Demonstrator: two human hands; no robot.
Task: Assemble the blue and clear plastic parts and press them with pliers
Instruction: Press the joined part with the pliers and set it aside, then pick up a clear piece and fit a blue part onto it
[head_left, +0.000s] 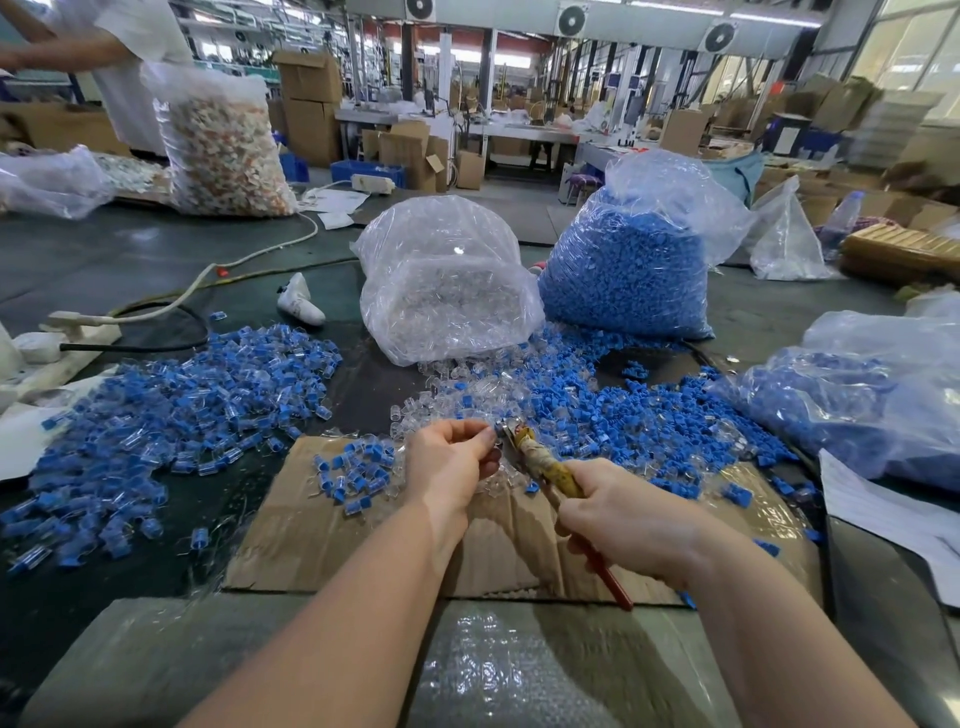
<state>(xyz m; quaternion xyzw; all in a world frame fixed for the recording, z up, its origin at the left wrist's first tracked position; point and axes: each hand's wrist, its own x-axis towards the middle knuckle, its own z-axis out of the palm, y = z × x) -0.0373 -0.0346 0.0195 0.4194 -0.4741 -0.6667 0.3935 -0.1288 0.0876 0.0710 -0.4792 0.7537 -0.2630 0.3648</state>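
My right hand (623, 519) grips the pliers (545, 467) by their taped yellow and red handles; the jaws point up-left toward my left hand (452, 462). My left hand pinches a small part at the jaws; the part is mostly hidden by my fingers. Loose blue parts (623, 415) and clear parts (457, 395) lie heaped just beyond my hands. A small cluster of assembled blue-and-clear pieces (358, 475) sits on the cardboard (322, 545) left of my left hand. A big pile of assembled pieces (171, 415) spreads further left.
A clear bag of clear parts (447, 280) and a bag of blue parts (634, 260) stand behind the heaps. Another bag of blue parts (857, 400) lies right. A white cable (249, 260) runs at left. A person (104, 52) stands far left.
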